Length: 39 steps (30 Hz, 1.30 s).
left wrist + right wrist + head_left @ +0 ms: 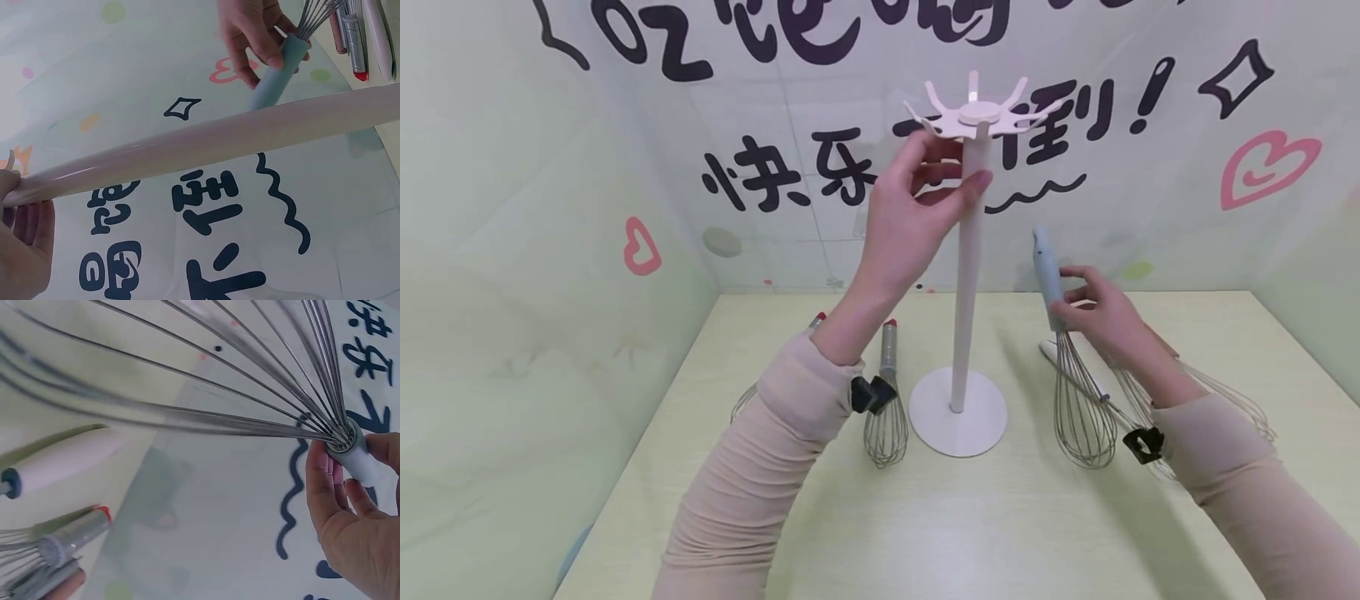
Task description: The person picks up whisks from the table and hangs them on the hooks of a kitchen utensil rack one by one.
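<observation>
A white rack with a ring of hooks (980, 112) stands upright on its round base (958, 433). My left hand (906, 208) grips its pole (967, 275) just below the hooks, thumb in front. To the right of the pole, my right hand (1105, 317) pinches the light blue handle (1047, 271) of a whisk between thumb and fingers. That whisk is held nearly upright, handle up and wires (262, 375) hanging down. It is apart from the hooks. In the left wrist view, the whisk's handle (275, 75) appears beyond the pole (219, 137), its far end partly hidden.
A whisk with a metal, red-tipped handle (889, 346) lies left of the base; another (817, 322) is partly hidden by my left forearm. Beneath my right arm lie a white-handled whisk (65, 462), a metal-handled one (78, 534) and others. A printed backdrop (820, 258) stands behind the table.
</observation>
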Tool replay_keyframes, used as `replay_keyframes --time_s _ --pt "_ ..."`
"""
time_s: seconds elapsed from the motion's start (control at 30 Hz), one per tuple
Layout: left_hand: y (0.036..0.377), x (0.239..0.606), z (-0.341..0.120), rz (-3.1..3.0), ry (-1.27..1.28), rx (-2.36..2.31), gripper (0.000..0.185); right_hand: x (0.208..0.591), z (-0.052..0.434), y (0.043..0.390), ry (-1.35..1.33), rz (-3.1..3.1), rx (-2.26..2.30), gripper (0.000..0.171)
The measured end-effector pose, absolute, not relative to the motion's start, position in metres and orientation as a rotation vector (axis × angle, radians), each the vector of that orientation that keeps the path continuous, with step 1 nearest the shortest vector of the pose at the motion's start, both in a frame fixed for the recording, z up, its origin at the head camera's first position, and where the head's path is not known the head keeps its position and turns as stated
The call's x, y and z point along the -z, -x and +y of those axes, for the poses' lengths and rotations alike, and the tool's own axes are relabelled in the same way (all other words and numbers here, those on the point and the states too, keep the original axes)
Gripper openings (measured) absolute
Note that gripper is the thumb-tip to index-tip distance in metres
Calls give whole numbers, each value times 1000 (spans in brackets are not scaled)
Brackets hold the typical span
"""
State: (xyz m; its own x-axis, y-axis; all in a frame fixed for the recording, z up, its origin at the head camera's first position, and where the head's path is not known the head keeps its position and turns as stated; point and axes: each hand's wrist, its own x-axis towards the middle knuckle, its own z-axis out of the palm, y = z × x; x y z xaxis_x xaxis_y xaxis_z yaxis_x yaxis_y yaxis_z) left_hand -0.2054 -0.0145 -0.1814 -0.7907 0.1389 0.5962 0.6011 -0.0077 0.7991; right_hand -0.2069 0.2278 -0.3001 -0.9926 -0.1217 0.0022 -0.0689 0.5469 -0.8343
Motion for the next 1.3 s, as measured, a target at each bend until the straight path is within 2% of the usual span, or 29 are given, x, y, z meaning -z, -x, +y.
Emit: replay_keyframes --time_s 0.27,0.57,0.97,1.3 --pt "205 180 -17 -1935 756 1876 36 266 226 199 214 2794 1549 60" --pt "205 177 -18 -1959 740 1899 37 233 218 181 341 2795 1822 49" --pt "206 171 -31 -1857 693 1991 66 218 209 169 645 2576 2163 50" --pt "204 165 -32 -1721 753 2001 56 211 201 161 690 2567 2223 49"
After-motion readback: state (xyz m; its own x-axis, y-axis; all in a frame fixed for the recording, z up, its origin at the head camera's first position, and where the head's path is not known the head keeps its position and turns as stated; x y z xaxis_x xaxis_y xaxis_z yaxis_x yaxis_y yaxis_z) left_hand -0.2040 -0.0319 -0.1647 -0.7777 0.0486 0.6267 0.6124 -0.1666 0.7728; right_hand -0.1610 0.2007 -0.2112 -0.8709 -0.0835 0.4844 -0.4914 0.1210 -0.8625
